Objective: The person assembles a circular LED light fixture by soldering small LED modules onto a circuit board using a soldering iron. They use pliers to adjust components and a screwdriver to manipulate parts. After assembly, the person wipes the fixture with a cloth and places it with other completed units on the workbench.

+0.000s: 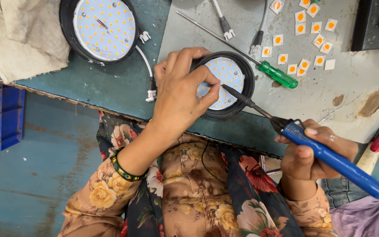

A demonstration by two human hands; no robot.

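The right hand (314, 153) gripped a blue soldering iron (330, 158), its tip on the small LED lamp (224, 83). The left hand (180, 87), fingers clamped on that lamp, sat just beside the tip and risked a burn.

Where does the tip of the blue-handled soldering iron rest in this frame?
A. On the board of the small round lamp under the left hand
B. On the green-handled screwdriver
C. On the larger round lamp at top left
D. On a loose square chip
A: the right hand holds the soldering iron with its tip on the small round lamp, which the left hand steadies.
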